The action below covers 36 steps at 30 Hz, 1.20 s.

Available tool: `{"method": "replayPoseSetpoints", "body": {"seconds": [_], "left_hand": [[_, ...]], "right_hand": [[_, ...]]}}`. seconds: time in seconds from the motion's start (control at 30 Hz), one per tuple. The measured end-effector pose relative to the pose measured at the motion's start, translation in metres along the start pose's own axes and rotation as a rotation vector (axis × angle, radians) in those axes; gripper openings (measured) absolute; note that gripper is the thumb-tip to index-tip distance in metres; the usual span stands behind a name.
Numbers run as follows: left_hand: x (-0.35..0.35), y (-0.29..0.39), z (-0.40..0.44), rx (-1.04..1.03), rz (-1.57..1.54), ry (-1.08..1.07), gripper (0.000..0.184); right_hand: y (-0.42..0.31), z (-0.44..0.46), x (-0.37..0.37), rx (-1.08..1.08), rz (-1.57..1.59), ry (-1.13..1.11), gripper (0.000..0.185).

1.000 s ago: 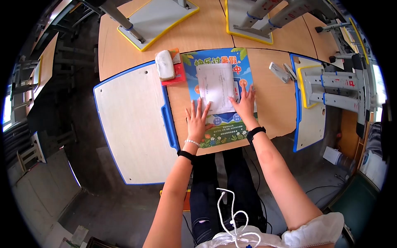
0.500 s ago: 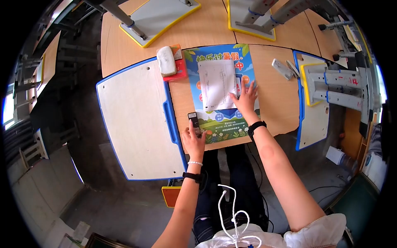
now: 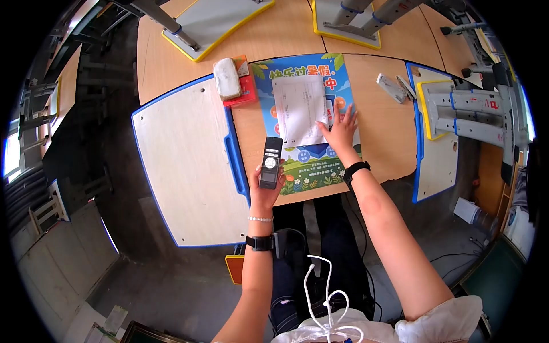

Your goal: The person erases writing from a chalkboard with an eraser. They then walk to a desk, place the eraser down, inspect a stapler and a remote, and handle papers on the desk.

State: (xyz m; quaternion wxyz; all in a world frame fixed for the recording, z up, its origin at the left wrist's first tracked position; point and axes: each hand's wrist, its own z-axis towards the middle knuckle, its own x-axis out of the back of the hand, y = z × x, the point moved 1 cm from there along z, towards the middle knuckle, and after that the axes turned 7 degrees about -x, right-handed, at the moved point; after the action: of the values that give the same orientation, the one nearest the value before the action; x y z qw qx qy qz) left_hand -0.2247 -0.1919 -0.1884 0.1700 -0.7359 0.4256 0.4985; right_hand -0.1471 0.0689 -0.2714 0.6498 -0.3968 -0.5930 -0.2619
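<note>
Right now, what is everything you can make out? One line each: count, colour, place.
Slim handheld device with round pad: 1, black, in left hand
Printed paper: 1 visible, white, on poster
Rectangular illustrated poster: 1, blue and green, on desk
Rounded block: 1, white, on packet
Flat packet: 1, red, left of poster
Small oblong object: 1, pale grey, right of poster
Wooden desk: 1, tan, centre
Blue-edged boards: 2, whitish, either side
Yellow-edged panels with metal legs: 3, grey, far side and right
Left hand: 1, bare, lower left of poster
Right hand: 1, bare, over paper and poster
</note>
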Motion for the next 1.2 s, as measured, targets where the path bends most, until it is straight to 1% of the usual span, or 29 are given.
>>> {"method": "replayPoseSetpoints", "body": {"seconds": [0.03,0.13,0.17,0.27,0.3,0.4,0.43,0.53,0.6,0.63,0.67,0.73,0.77,0.87,0.9,0.93,1.0,1.03,1.13,1.2], "left_hand": [[-0.006,0.001,-0.002,-0.002,-0.030,-0.055,0.044],[-0.025,0.006,-0.003,-0.043,0.233,-0.052,0.041],[-0.037,0.006,-0.003,-0.067,0.335,0.058,0.040],[-0.035,0.005,0.000,-0.109,0.588,0.034,0.041],[-0.036,0.004,0.000,-0.124,0.624,0.030,0.043],[-0.038,0.007,-0.005,-0.071,0.805,0.092,0.044],[-0.035,0.006,-0.004,-0.112,0.845,0.117,0.050],[-0.034,0.011,-0.004,-0.098,1.050,0.123,0.054],[-0.004,0.014,0.001,-0.112,1.243,0.114,0.059],[0.007,0.016,0.005,-0.124,1.335,0.104,0.062],[0.003,0.017,0.004,-0.137,1.329,0.195,0.067],[-0.020,0.028,-0.002,-0.058,0.967,0.262,0.065],[-0.015,0.028,-0.004,-0.112,0.692,0.193,0.061],[-0.005,0.012,-0.001,-0.181,0.415,0.278,0.056],[-0.016,0.009,-0.004,-0.203,0.647,0.168,0.054],[-0.026,0.002,-0.009,-0.267,0.684,0.215,0.042],[-0.025,-0.005,-0.017,-0.332,0.755,0.179,0.034],[-0.024,-0.005,-0.022,-0.333,0.764,0.194,0.033],[-0.019,-0.003,-0.029,-0.322,0.773,0.228,0.030],[-0.017,0.002,-0.031,-0.294,0.752,0.234,0.029]], "right_hand": [[0.000,0.000,0.000,0.006,0.005,0.004,0.095],[0.002,-0.001,0.000,0.014,0.013,-0.001,0.098],[0.001,0.000,0.001,0.009,0.012,-0.008,0.097],[-0.004,0.003,0.008,-0.028,-0.023,-0.084,0.097],[-0.006,0.004,0.013,-0.043,-0.040,-0.119,0.096],[-0.012,0.011,0.043,0.007,-0.048,-0.124,0.093],[-0.030,0.007,0.074,0.096,-0.081,0.011,0.083],[-0.058,-0.015,0.096,0.348,0.603,-0.085,0.074],[-0.087,-0.047,0.130,0.095,1.012,-0.661,0.060],[-0.086,-0.062,0.121,0.228,0.736,-0.718,0.052],[-0.082,-0.072,0.109,0.358,0.453,-0.764,0.045],[-0.077,-0.079,0.104,0.236,0.632,-0.789,0.033],[-0.077,-0.084,0.103,0.170,0.722,-0.804,0.028],[-0.082,-0.113,0.103,-0.309,1.182,-0.890,0.023],[-0.086,-0.123,0.103,-0.373,1.288,-0.922,0.023],[-0.089,-0.133,0.102,-0.437,1.390,-0.954,0.022],[-0.096,-0.144,0.109,-0.428,1.418,-0.951,0.021],[-0.099,-0.149,0.113,-0.453,1.423,-0.975,0.021],[-0.109,-0.158,0.118,-0.369,1.509,-0.945,0.018],[-0.109,-0.161,0.119,-0.297,1.473,-0.957,0.019]]}}
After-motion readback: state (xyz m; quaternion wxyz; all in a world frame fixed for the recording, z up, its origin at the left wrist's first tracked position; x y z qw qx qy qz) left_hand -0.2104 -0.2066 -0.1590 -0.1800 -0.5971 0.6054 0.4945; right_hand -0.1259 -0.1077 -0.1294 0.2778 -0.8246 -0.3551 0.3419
